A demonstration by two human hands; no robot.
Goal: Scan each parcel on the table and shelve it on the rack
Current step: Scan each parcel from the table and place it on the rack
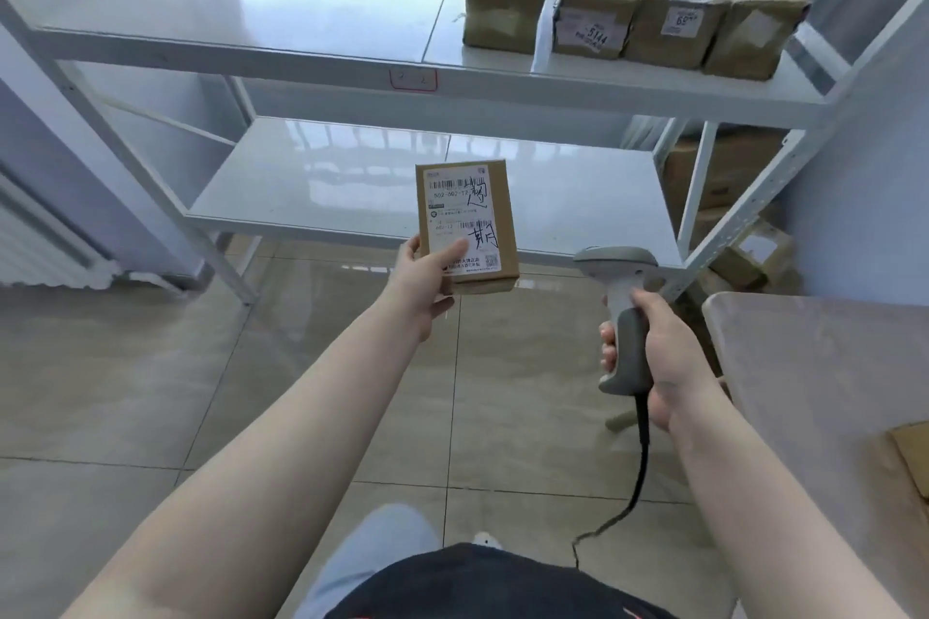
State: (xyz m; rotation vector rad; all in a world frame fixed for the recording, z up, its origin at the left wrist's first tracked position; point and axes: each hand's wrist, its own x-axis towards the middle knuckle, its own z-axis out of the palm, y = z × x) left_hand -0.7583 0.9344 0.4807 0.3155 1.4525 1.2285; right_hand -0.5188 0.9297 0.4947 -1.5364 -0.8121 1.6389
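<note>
Both forearms reach up from the bottom edge of the frame. The right hand (pixel 663 357), lower right of centre, is wrapped around the grip of the corded scanner (pixel 623 312), whose head tilts up and leftward, probably so that its window faces the label. The left hand (pixel 427 282), at centre frame, pinches the lower left corner of the parcel (pixel 467 226), thumb lying across the label's bottom edge; the label faces the camera with both barcodes exposed, an orientation suited to scanning. The parcel is held in the air in front of the rack's lower shelf (pixel 352 186). Four shelved parcels (pixel 633 10) stand side by side at the upper right, on the upper shelf (pixel 251 5). The worktop (pixel 814 367) enters at the right edge.
</note>
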